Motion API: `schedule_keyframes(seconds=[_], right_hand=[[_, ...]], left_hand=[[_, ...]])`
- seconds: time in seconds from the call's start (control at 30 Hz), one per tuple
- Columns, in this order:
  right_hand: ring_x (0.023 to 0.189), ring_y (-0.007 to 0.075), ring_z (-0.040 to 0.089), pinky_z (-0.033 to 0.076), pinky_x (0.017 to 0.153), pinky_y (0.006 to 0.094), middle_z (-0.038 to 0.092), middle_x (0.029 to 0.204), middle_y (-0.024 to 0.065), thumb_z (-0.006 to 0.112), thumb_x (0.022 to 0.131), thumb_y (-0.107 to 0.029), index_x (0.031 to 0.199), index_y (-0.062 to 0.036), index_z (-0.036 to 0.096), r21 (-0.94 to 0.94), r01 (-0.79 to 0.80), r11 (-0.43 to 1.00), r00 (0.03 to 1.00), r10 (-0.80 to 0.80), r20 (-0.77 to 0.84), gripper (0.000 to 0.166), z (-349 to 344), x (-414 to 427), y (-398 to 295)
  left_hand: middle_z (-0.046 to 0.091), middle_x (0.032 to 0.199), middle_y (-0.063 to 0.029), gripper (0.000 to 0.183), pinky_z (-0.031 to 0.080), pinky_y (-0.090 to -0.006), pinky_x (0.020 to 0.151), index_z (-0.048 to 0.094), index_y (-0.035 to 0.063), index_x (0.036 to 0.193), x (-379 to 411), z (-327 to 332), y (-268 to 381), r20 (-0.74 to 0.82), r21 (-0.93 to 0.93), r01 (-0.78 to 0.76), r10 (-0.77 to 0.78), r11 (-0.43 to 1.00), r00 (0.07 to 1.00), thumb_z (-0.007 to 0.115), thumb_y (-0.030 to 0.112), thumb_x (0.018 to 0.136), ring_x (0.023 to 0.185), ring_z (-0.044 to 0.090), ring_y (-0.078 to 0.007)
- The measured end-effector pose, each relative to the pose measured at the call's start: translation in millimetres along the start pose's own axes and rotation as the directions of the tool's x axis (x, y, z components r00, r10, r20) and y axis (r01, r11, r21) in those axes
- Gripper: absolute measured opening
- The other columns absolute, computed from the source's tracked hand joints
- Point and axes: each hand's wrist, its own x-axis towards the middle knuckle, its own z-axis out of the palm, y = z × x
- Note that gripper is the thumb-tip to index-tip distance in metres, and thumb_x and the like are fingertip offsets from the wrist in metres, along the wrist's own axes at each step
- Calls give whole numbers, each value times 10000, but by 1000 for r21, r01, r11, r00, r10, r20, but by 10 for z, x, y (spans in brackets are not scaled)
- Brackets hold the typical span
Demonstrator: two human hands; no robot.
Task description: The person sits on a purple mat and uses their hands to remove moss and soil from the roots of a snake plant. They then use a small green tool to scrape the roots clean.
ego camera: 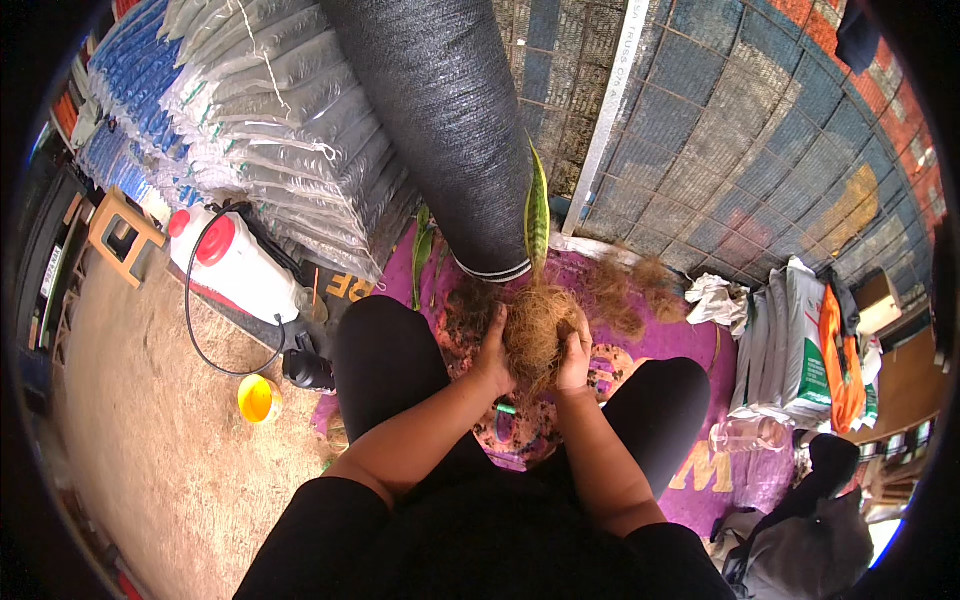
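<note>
Between my two hands is a ball of brown coconut fibre (541,334), wrapped around the base of a snake plant. A single yellow-edged green leaf (537,210) stands upright out of its top. My left hand (495,356) presses the ball from the left, and my right hand (574,352) grips it from the right, some fingers hidden in the fibre. Below lies a purple printed mat (660,345) strewn with dark soil (465,322). Loose tufts of fibre (616,296) rest on the mat beyond my right hand. Another snake plant leaf (422,259) lies at the left.
A large roll of black netting (450,135) rises just ahead, beside stacked plastic-wrapped bundles (292,142). Leftward are a white sprayer tank (236,262), a yellow cup (259,399) and a plastic stool (124,232). Filled bags (795,337) and a clear plastic jar (750,435) are at right.
</note>
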Motion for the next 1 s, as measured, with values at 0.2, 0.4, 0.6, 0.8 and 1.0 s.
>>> schedule_keyframes(seconds=[0.2, 0.4, 0.6, 0.8, 1.0], right_hand=[[1202, 271, 380, 288, 1012, 369, 387, 1296, 167, 415, 869, -169, 1316, 45, 296, -320, 215, 923, 974, -179, 140, 509, 284, -50, -193], [1208, 270, 366, 281, 1007, 358, 366, 1299, 185, 527, 830, -92, 1329, 29, 227, -583, 289, 759, 957, -230, 175, 595, 378, -143, -96], [1074, 225, 484, 378, 932, 335, 477, 1193, 123, 553, 847, -128, 1300, -3, 307, -199, 84, 976, 980, -117, -159, 530, 351, -62, -53], [1122, 275, 475, 410, 938, 410, 474, 1231, 129, 572, 796, -448, 1289, -63, 377, 595, -367, 715, 924, 356, 142, 655, 46, 102, -226], [1153, 278, 455, 378, 975, 391, 438, 1279, 147, 574, 778, -506, 1338, -39, 302, 50, -118, 992, 992, 115, 58, 778, 68, 68, -11]], left_hand=[[496, 1231, -115, 478, 392, -398, 957, 451, 50, 1225, 116, -122, -8, -59, 170, -229, 242, 958, 968, 445, 398, 897, 1097, 504, -265], [528, 1140, -149, 434, 381, -364, 934, 439, -10, 1206, 57, 44, 44, -72, 799, -345, 647, 493, 759, 573, 190, 845, 1054, 515, -229], [421, 1268, -152, 639, 295, -351, 992, 314, -23, 1295, 31, 24, -75, 132, 860, -419, 666, 292, 734, 572, 355, 849, 1165, 409, -272], [364, 1301, -116, 662, 240, -376, 1018, 283, 99, 1330, 57, -37, 18, 14, 600, -425, 522, 678, 853, 501, 501, 852, 1226, 318, -225], [459, 1252, -82, 604, 356, -416, 973, 377, 107, 1286, 172, -265, -187, -53, 201, -300, 317, 932, 947, 503, 502, 846, 1165, 429, -235]])
